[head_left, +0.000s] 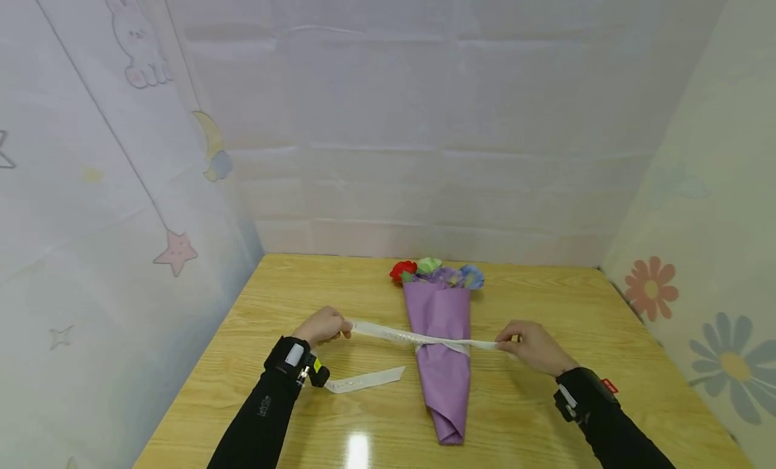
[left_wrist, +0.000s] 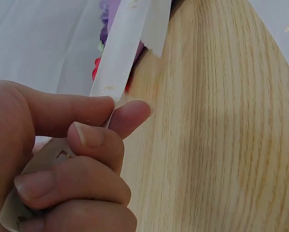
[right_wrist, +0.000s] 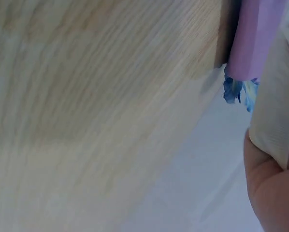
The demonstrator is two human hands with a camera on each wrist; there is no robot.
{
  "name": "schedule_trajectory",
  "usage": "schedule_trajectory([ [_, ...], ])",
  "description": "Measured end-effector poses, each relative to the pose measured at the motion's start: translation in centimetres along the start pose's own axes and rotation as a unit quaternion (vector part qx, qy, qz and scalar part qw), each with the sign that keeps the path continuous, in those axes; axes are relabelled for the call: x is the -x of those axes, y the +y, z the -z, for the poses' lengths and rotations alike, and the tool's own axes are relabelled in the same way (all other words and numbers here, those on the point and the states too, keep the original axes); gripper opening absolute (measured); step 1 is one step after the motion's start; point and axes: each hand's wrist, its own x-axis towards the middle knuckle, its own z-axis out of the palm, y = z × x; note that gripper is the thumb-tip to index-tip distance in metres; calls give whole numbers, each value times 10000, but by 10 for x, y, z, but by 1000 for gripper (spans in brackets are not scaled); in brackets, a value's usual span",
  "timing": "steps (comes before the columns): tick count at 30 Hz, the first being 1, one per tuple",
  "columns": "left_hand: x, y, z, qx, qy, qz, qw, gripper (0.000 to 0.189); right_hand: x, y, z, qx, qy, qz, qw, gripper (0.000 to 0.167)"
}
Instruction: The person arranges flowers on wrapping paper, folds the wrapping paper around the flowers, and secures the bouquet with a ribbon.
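Observation:
A bouquet wrapped in purple paper (head_left: 447, 388) lies on the table, its red, green, purple and blue flowers (head_left: 445, 275) pointing away from me. Across its middle runs a white ribbon (head_left: 388, 333) with gold print, stretched between both hands; a band of it also wraps the paper. My left hand (head_left: 324, 325) pinches the ribbon left of the bouquet, and in the left wrist view more ribbon passes under the curled fingers (left_wrist: 81, 179). To the bouquet's right, my right hand (head_left: 535, 348) pinches the other side; the right wrist view cuts off most of that hand.
A loose ribbon tail (head_left: 366, 380) lies on the wooden table (head_left: 291, 280), between the left wrist and the bouquet. Pale cloth walls (head_left: 388, 152) stand behind and at both sides of the table, with printed flowers (head_left: 651, 288) on the right one.

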Motion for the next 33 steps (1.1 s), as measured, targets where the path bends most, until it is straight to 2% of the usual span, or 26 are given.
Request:
schedule_trajectory([
  [2, -1, -2, 0, 8, -9, 22, 10000, 26, 3, 4, -3, -265, 304, -90, 9991, 13],
  [4, -2, -3, -1, 18, -30, 46, 10000, 26, 6, 9, -5, -607, 434, -233, 9969, 17],
  [8, -4, -8, -1, 31, -6, 91, 10000, 25, 11, 17, -8, -1108, 368, -633, 9911, 26],
  [10, -4, -11, 0, -2, 99, 109, 9999, 24, 13, 22, -5, -1437, 548, -1053, 9825, 30],
  [11, -4, -13, 1, -10, 148, 117, 9998, 24, 15, 26, -3, -1727, 666, -1296, 9741, 31],
  [12, -4, -16, 2, -17, 202, 141, 9997, 23, 18, 30, 1, -2136, 855, -1559, 9606, 31],
  [13, -4, -18, 3, -16, 259, 152, 9995, 23, 21, 36, 4, -2746, 1096, -1820, 9378, 29],
  [14, -4, -21, 3, -17, 315, 182, 9993, 23, 26, 42, 9, -3581, 1334, -2034, 9014, 26],
  [15, -4, -25, 4, -25, 393, 213, 9990, 23, 32, 49, 13, -4514, 1542, -2175, 8516, 24],
  [17, -5, -31, 4, 71, 493, 359, 9981, 23, 45, 63, 21, -6263, 1946, -2195, 7223, 25],
  [18, -6, -35, 4, 154, 529, 443, 9975, 22, 51, 70, 25, -6884, 2080, -2150, 6608, 30],
  [19, -6, -38, 4, 184, 570, 499, 9970, 22, 57, 76, 27, -7357, 2211, -2133, 6037, 29],
  [20, -7, -41, 4, 221, 596, 563, 9964, 21, 61, 81, 29, -7587, 2249, -2129, 5731, 26],
  [21, -8, -43, 3, 226, 612, 590, 9961, 20, 64, 86, 30, -7647, 2272, -2133, 5640, 24],
  [22, -8, -44, 3, 222, 610, 613, 9960, 19, 66, 90, 31, -7504, 2326, -2145, 5804, 20],
  [23, -9, -46, 2, 199, 627, 603, 9960, 19, 66, 93, 30, -7171, 2451, -2229, 6133, 17],
  [24, -10, -47, 1, 151, 651, 587, 9960, 19, 65, 95, 29, -6739, 2580, -2334, 6518, 16],
  [25, -10, -48, 1, -4, 709, 547, 9960, 19, 64, 97, 28, -6146, 2723, -2464, 6981, 18],
  [26, -11, -50, 2, -140, 775, 528, 9955, 21, 63, 99, 27, -5344, 2803, -2567, 7549, 22],
  [27, -12, -52, 2, -269, 875, 502, 9945, 23, 63, 101, 27, -4482, 2866, -2682, 8031, 25],
  [28, -12, -55, 3, -427, 982, 497, 9930, 26, 63, 104, 27, -3582, 2910, -2812, 8414, 28],
  [29, -12, -58, 5, -555, 1080, 516, 9913, 28, 63, 107, 28, -2785, 2934, -2916, 8668, 33],
  [30, -13, -61, 7, -721, 1166, 544, 9891, 31, 64, 111, 30, -2089, 2901, -2960, 8858, 39],
  [31, -13, -65, 9, -899, 1268, 588, 9861, 33, 66, 115, 33, -1494, 2870, -3008, 8971, 45],
  [32, -13, -68, 12, -980, 1339, 650, 9840, 35, 68, 119, 36, -1090, 2830, -3049, 9028, 49],
  [33, -12, -71, 15, -1048, 1407, 676, 9822, 35, 70, 124, 39, -889, 2802, -3119, 9035, 51],
])
